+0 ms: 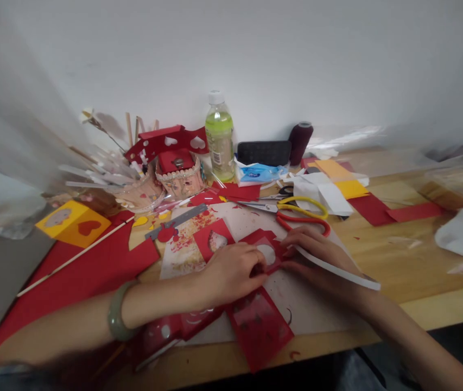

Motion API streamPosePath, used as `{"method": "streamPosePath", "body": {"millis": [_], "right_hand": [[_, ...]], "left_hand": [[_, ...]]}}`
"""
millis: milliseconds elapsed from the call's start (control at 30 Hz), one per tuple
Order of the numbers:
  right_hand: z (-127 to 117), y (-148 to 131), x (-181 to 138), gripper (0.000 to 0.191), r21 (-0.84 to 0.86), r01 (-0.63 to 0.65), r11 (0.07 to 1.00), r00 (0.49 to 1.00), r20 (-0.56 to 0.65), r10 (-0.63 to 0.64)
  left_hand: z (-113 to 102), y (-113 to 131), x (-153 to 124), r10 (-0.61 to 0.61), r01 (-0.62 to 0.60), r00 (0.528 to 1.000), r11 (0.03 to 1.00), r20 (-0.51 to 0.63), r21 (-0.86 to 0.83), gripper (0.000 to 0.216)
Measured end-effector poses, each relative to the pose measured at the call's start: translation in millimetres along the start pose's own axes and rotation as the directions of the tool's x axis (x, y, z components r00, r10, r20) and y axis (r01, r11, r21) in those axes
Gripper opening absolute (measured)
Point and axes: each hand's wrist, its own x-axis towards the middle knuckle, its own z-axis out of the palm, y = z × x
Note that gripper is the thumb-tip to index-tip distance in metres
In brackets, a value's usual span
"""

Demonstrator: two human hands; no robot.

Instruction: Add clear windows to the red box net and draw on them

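Both hands meet over a red paper piece (264, 243) with a heart-shaped cut-out, lying on a stained white sheet (304, 304) on the wooden table (402, 271). My left hand (233, 270), with a green bangle (116, 312) on its wrist, has curled fingers pressing the red piece. My right hand (315, 250) pinches the same piece at its right side, and a long white paper strip (341, 269) lies across that hand. More red cut paper (259, 326) lies below the hands.
Scissors with yellow handles (302, 205) and red handles (302, 221) lie just behind the hands. Further back stand a green drink bottle (220, 138), a dark thread spool (299, 142), a phone (264, 152) and a red box with heart holes (170, 142). Red sheets (88, 266) cover the left.
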Motion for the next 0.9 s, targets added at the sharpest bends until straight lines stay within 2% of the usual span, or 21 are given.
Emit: {"method": "streamPosePath", "body": {"millis": [67, 133, 267, 433, 633, 767, 900], "right_hand": [[1.0, 2.5, 4.1, 0.014, 0.008, 0.017, 1.000, 0.999, 0.045, -0.018], [2.6, 5.4, 6.9, 0.015, 0.004, 0.023, 1.000, 0.998, 0.065, -0.023], [6.5, 8.6, 10.2, 0.016, 0.004, 0.018, 1.000, 0.997, 0.068, -0.018], [6.4, 5.5, 11.7, 0.014, 0.011, 0.002, 1.000, 0.996, 0.091, -0.003], [5.9, 5.0, 11.1, 0.017, 0.010, -0.019, 1.000, 0.993, 0.116, 0.018], [4.6, 13.1, 10.3, 0.013, 0.088, -0.014, 0.996, 0.997, 0.078, 0.007], [-1.0, 19.5, 10.4, 0.017, 0.148, 0.014, 0.989, 0.995, 0.099, -0.029]], "left_hand": [[2.5, -2.9, -1.9, 0.003, -0.004, 0.999, 1.000, -0.036, -0.015, 0.015], [6.7, -5.6, -4.2, 0.060, -0.060, 0.996, 0.998, -0.067, 0.012, 0.016], [18.4, -8.9, -9.2, 0.174, -0.151, 0.978, 0.971, -0.114, 0.186, 0.019], [29.0, -9.1, -11.5, 0.329, -0.229, 0.923, 0.885, -0.197, 0.405, 0.016], [27.5, -4.8, -12.7, 0.389, -0.252, 0.887, 0.859, -0.247, 0.446, 0.021], [24.4, -1.2, -15.7, 0.412, -0.263, 0.876, 0.843, -0.250, 0.469, 0.024], [23.8, -1.0, -16.4, 0.415, -0.266, 0.874, 0.844, -0.253, 0.466, 0.023]]}}
